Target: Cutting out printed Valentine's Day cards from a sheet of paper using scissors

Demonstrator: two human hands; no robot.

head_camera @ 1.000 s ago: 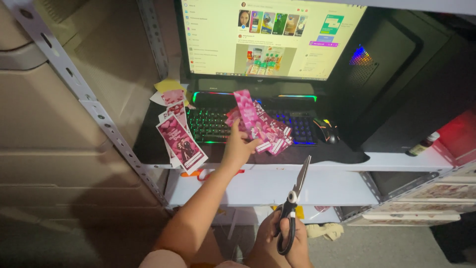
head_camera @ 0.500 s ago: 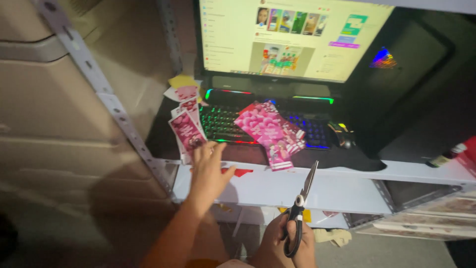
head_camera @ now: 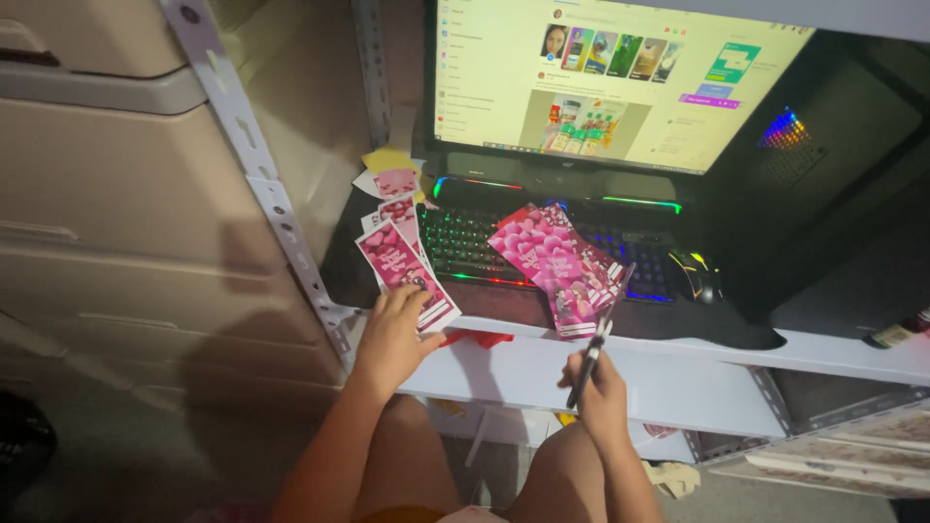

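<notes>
Plainly, two hands: left (head_camera: 392,334) on pink cards (head_camera: 402,266), right (head_camera: 603,392) gripping scissors (head_camera: 601,334).

My left fingers (head_camera: 412,302) cover the pink card's (head_camera: 399,266) lower edge; my right hand (head_camera: 603,387) hides the scissors' (head_camera: 599,334) handles.

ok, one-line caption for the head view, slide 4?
Left hand on a pink printed strip beside a backlit keyboard; right hand holds scissors.

Pink heart-print cards (head_camera: 405,271), black scissors (head_camera: 596,344), rainbow-lit keyboard (head_camera: 465,242) (green at left), white shelf (head_camera: 620,373)
</notes>
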